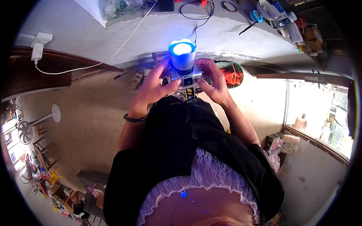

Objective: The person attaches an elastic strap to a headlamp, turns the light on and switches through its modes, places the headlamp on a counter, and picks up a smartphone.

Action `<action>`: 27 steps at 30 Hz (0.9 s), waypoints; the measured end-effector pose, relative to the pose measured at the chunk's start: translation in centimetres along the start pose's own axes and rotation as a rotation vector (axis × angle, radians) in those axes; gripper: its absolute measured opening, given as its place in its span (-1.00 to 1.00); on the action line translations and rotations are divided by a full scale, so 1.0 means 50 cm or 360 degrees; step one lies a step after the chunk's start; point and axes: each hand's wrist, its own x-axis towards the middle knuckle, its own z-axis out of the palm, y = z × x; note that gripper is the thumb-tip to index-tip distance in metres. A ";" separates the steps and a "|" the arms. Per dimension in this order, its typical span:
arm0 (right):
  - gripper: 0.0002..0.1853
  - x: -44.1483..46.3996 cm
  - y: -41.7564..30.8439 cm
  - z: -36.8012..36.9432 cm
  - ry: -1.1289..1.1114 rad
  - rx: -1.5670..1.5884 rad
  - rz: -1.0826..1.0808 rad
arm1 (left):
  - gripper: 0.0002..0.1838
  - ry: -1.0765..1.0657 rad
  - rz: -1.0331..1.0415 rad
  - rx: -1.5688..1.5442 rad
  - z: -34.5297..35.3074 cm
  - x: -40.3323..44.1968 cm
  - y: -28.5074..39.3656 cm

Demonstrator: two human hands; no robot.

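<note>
A silver headlamp (183, 62) with a wide round head is held in front of my body, its lens glowing bright blue-white. My left hand (155, 83) grips its left side, the thumb lying on the housing. On the other side my right hand (215, 83) holds it with thumb and fingers. A black and yellow strap (190, 95) hangs below the housing. From behind the lamp a thin black cable (195, 32) runs up to the ledge; whether it is plugged into the lamp is hidden.
The white ledge (158, 26) ahead carries a blue tape measure (256, 16) and tools. A white charger (39, 47) with a cable sits at the left. A basket (241, 77) with red contents, a sandal (137, 79) and a fan (25, 132) stand on the floor.
</note>
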 end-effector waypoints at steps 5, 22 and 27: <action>-0.47 0.000 0.003 0.001 0.0012 0.0019 0.0000 | -0.15 0.0013 0.0022 -0.0006 0.002 0.000 -0.003; -0.49 0.006 0.006 -0.010 -0.0067 0.0003 -0.0090 | -0.26 0.0024 0.0020 -0.0031 -0.004 -0.005 -0.001; -0.47 0.006 0.006 -0.025 -0.0137 -0.0161 -0.0145 | -0.24 0.0028 -0.0011 0.0045 -0.004 -0.008 0.010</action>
